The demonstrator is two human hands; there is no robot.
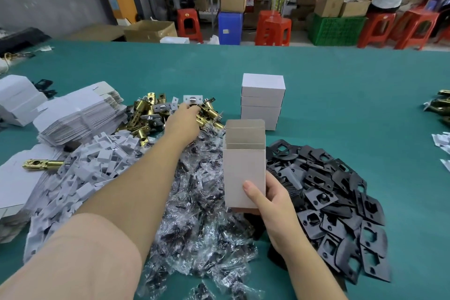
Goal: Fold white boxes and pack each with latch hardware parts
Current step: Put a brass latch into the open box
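Left arm stretched forward, left hand reaching down, fingers hidden. Right hand upright, thumb forward, gripping.

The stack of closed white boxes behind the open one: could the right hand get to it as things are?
Probably not right away. The right hand grips the open box, which stands between it and the stack of closed boxes. Otherwise the green table around the stack looks clear.

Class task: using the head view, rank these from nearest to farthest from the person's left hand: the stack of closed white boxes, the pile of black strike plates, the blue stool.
Measured from the left hand:
1. Stack of closed white boxes, just to its right on the table.
2. Pile of black strike plates, lower right, beyond the right hand.
3. Blue stool, off the table, in the background.
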